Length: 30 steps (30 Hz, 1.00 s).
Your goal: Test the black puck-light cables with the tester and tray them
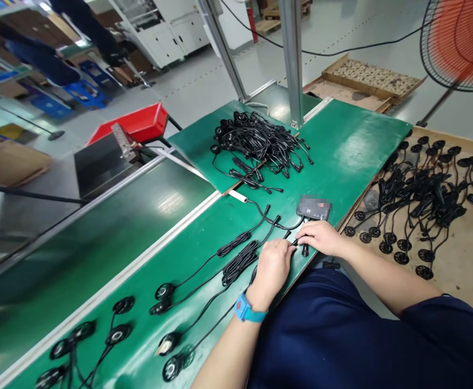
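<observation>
Left hand [275,263] and right hand [318,236] nearly together, fingertips clamped on a black connector [295,242] near the desk [366,146] edge, beside the grey box [314,208]. Cable bundles [240,262] lie close alongside; a sharp pull could snag them, a skewed grip might slip.

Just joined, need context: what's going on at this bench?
The person's left hand and right hand meet, fingers pinched around a black cable end, near a small dark box on the green bench. Coiled cables lie beside the left hand; a tangled cable pile sits farther back.
</observation>
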Each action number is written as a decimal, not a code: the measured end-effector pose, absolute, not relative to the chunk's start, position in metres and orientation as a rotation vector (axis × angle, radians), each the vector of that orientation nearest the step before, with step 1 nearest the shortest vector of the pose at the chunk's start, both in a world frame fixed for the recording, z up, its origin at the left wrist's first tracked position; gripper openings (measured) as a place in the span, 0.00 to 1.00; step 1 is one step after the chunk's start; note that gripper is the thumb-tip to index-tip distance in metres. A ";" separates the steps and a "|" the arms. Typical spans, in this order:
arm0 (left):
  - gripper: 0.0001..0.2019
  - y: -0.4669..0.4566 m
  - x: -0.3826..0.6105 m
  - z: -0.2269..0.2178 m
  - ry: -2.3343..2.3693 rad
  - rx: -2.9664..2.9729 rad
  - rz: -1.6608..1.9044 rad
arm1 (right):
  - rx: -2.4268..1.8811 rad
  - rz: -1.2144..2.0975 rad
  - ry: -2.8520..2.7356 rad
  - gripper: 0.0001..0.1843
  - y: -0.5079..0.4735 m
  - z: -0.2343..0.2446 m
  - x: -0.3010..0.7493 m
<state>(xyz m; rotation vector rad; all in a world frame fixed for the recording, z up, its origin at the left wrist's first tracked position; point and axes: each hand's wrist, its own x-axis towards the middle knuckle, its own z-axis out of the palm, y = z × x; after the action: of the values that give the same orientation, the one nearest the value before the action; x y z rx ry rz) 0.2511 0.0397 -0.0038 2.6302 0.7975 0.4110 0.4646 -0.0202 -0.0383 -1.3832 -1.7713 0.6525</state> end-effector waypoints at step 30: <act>0.04 0.060 0.252 -0.014 0.870 2.221 0.598 | -1.368 0.680 -1.511 0.11 -0.019 -0.034 0.461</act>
<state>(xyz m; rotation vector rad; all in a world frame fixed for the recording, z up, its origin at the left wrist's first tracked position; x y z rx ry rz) 0.2518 0.0597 -0.0139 2.2209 0.8696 0.5982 0.4615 -0.0188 -0.0344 -1.3682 -1.5111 0.6799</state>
